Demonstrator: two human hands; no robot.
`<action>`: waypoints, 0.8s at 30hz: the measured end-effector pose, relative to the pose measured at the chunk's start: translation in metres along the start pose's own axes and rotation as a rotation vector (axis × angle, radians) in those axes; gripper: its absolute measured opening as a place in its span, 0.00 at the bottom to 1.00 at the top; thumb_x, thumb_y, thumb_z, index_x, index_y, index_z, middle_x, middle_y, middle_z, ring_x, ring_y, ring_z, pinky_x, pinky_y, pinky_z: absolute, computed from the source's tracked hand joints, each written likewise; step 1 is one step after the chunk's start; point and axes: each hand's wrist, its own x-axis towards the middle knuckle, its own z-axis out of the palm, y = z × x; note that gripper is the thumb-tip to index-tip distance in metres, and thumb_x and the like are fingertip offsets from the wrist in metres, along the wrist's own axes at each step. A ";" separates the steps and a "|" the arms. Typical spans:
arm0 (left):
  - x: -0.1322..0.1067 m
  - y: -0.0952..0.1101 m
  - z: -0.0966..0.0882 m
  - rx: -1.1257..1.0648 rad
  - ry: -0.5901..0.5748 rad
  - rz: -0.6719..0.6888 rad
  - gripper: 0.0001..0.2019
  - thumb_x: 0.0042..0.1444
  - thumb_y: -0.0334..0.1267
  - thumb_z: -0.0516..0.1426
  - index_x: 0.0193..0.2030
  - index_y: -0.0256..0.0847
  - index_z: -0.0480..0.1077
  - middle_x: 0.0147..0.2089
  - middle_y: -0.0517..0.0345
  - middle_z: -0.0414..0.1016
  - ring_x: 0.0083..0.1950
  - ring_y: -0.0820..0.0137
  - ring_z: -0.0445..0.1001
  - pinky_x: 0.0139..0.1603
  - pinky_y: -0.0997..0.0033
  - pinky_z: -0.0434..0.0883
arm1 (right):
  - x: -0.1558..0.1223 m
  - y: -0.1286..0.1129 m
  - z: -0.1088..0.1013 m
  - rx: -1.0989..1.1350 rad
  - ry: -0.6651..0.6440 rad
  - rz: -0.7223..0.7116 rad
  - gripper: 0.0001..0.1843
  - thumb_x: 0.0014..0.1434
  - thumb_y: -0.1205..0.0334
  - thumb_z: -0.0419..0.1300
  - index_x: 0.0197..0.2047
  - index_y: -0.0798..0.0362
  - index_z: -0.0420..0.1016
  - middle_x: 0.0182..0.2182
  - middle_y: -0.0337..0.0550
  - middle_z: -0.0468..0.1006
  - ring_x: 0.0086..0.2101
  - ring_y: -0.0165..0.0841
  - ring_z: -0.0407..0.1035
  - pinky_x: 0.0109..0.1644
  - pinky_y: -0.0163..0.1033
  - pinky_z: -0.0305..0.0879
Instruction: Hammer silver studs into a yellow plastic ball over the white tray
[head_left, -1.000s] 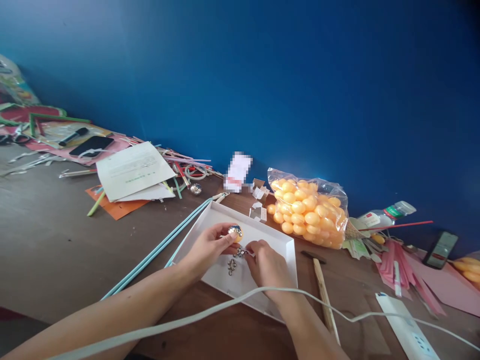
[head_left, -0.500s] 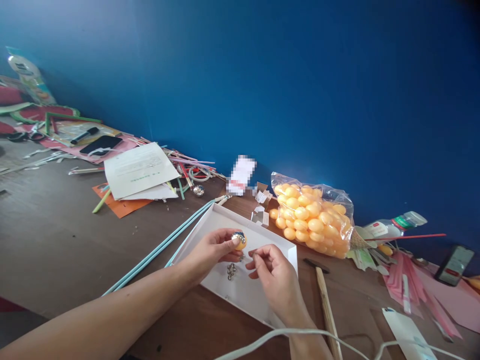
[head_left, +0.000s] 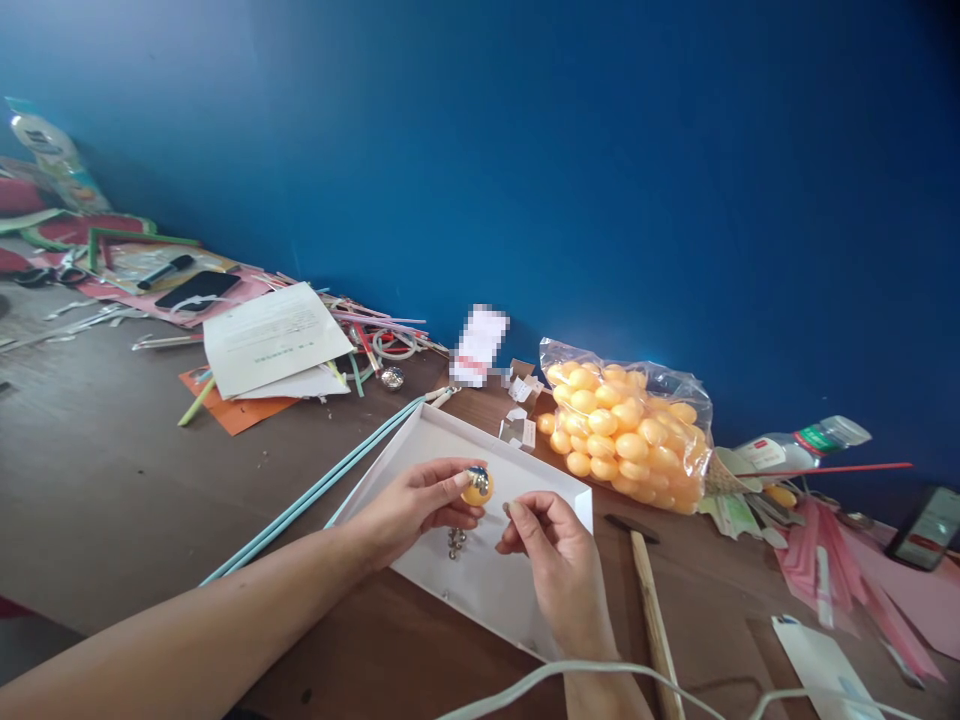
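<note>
White cable (head_left: 525,685) crosses the near edge of the brown table (head_left: 112,470). Right hand (head_left: 551,550) hovers over the white tray (head_left: 487,590), thumb and forefinger pinched together, other fingers curled loosely; anything between the tips is too small to tell. Left hand (head_left: 416,500) holds an orange ball (head_left: 478,489) with a shiny metal cap just above the tray, thumb and fingertips clamped around it, near the right fingertips but apart from them. Small metal bits (head_left: 455,541) lie in the tray below the ball. Wooden stick (head_left: 654,620) lies right of the tray, pale blue strips (head_left: 315,490) left of it. Farther back: clear bag (head_left: 626,435) full of orange balls, white papers (head_left: 274,340), blue wall (head_left: 600,180).
</note>
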 end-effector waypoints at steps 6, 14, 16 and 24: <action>0.001 -0.003 -0.003 0.024 -0.007 -0.019 0.20 0.54 0.45 0.62 0.52 0.39 0.72 0.41 0.52 0.77 0.37 0.70 0.76 0.45 0.68 0.72 | -0.002 0.001 0.000 0.051 -0.002 0.037 0.16 0.56 0.47 0.62 0.35 0.53 0.73 0.27 0.42 0.79 0.29 0.33 0.73 0.34 0.39 0.73; 0.000 -0.002 0.000 0.022 -0.010 -0.033 0.20 0.53 0.44 0.62 0.51 0.37 0.72 0.40 0.52 0.76 0.37 0.70 0.76 0.45 0.69 0.72 | -0.006 -0.007 0.004 0.130 -0.024 0.012 0.14 0.56 0.50 0.63 0.33 0.53 0.71 0.18 0.33 0.72 0.21 0.27 0.68 0.31 0.33 0.67; 0.000 -0.002 0.000 0.033 -0.006 -0.039 0.21 0.53 0.45 0.62 0.51 0.36 0.71 0.40 0.52 0.76 0.37 0.70 0.76 0.45 0.68 0.72 | -0.006 -0.006 0.006 0.151 -0.031 0.013 0.14 0.56 0.50 0.63 0.32 0.53 0.72 0.16 0.32 0.71 0.20 0.26 0.67 0.30 0.32 0.66; -0.001 -0.002 0.004 0.027 -0.021 -0.039 0.22 0.51 0.45 0.64 0.50 0.35 0.70 0.41 0.51 0.75 0.37 0.69 0.75 0.47 0.63 0.71 | -0.008 -0.002 0.010 0.222 -0.072 0.117 0.14 0.53 0.51 0.67 0.34 0.53 0.75 0.22 0.37 0.76 0.22 0.27 0.69 0.27 0.32 0.69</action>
